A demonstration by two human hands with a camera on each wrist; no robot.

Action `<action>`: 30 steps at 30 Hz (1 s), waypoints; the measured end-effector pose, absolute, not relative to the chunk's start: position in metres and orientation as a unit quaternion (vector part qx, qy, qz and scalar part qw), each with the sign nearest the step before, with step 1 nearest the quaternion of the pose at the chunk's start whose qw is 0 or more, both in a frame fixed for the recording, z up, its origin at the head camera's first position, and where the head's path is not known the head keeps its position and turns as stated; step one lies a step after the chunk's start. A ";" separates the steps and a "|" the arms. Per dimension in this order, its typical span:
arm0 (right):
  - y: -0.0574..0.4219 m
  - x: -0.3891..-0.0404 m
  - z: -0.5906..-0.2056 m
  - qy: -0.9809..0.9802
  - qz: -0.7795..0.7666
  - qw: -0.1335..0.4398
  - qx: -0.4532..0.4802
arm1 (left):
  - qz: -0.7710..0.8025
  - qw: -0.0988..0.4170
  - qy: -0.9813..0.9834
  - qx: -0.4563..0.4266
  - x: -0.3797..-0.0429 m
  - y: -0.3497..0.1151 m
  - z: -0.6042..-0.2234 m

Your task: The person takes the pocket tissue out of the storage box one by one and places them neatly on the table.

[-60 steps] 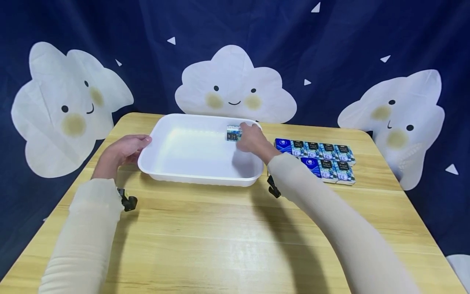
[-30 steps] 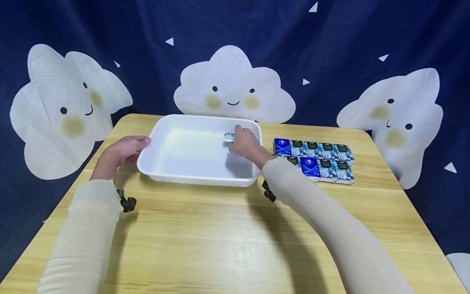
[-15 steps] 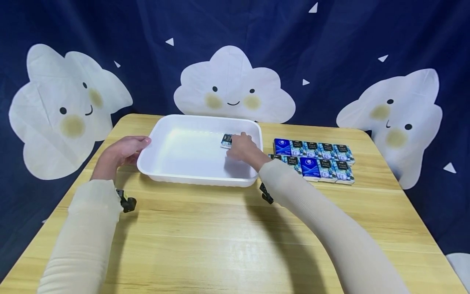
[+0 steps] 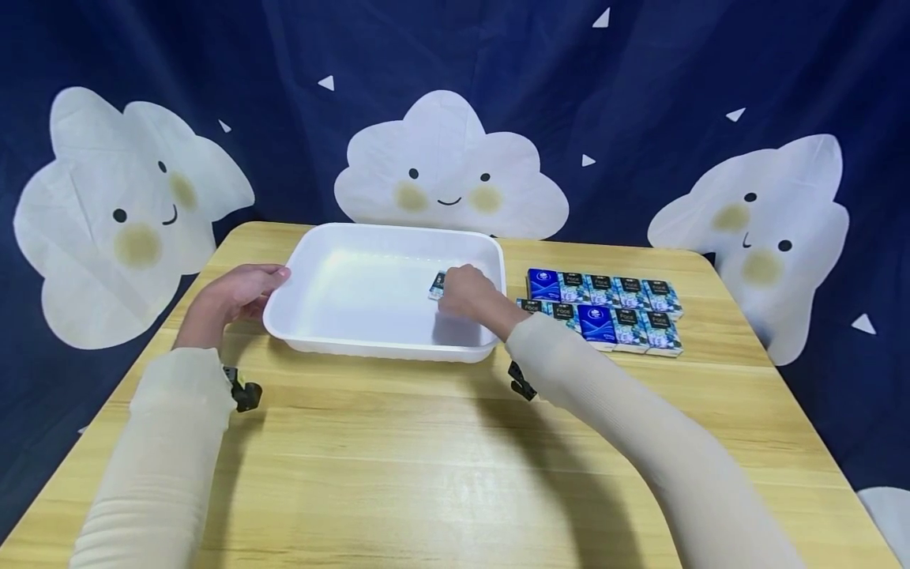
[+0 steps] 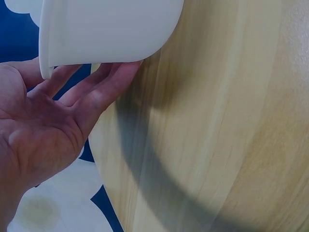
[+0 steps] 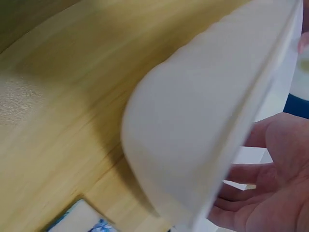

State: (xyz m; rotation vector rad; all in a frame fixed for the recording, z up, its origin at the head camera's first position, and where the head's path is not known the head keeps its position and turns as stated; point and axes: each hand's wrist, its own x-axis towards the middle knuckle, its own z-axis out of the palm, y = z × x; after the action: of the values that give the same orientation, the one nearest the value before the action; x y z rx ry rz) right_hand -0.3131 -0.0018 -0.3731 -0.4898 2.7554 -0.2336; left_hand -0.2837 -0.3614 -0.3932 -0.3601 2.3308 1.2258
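A white plastic basin (image 4: 377,348) stands on the table. My left hand (image 4: 245,291) holds its left end, thumb at the rim and fingers along the outer wall, as the left wrist view shows. Inside the basin, toward its right end, my right hand (image 4: 471,294) grips a small tissue pack (image 4: 437,286). Only the pack's left end, dark and blue-green, shows past the fingers. From the right wrist camera the basin's wall (image 6: 183,111) covers the pack and the fingertips of the right hand (image 6: 270,188).
Two rows of tissue packs (image 4: 600,291) lie right of the basin, mostly floral with dark tops, a few plain blue. My right forearm passes just in front of the nearer row. The wooden table (image 4: 384,458) ends at a dark blue curtain (image 4: 483,47) with white clouds.
My right hand has moved lower and nearer inside the basin with the tissue pack, which has turned. The left hand stays at the basin's left end.
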 end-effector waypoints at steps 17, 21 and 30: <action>0.001 -0.308 -0.365 0.968 -0.072 0.166 -0.176 | 0.445 0.238 0.853 -0.134 -0.285 -0.360 -0.396; 0.005 -0.313 -0.373 0.973 -0.087 0.133 -0.168 | 0.442 0.235 0.856 -0.133 -0.287 -0.360 -0.396; 0.008 -0.319 -0.382 0.970 -0.112 0.136 -0.170 | 0.448 0.233 0.853 -0.131 -0.285 -0.360 -0.396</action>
State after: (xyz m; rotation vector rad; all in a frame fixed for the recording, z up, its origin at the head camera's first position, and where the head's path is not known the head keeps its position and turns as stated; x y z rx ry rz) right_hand -0.3190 0.0085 -0.3818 -0.4935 2.8081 -0.3253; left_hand -0.2847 -0.3605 -0.3957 -0.3612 2.3437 1.2319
